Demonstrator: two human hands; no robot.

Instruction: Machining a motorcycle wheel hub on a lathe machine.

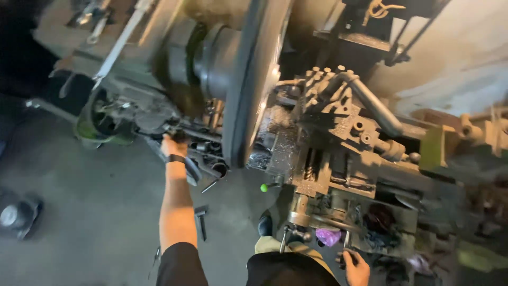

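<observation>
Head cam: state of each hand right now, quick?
Left hand: reached out to the lathe at its levers; whether it is gripping cannot be told.
Right hand: closed on a dark handle at the lathe's carriage.

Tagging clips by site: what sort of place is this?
Most likely a metalworking machine shop. A big, grimy lathe with a large faceplate fills the view, metal chips lie on its bed, and the left hand reaches its controls above a stained concrete floor.
</observation>
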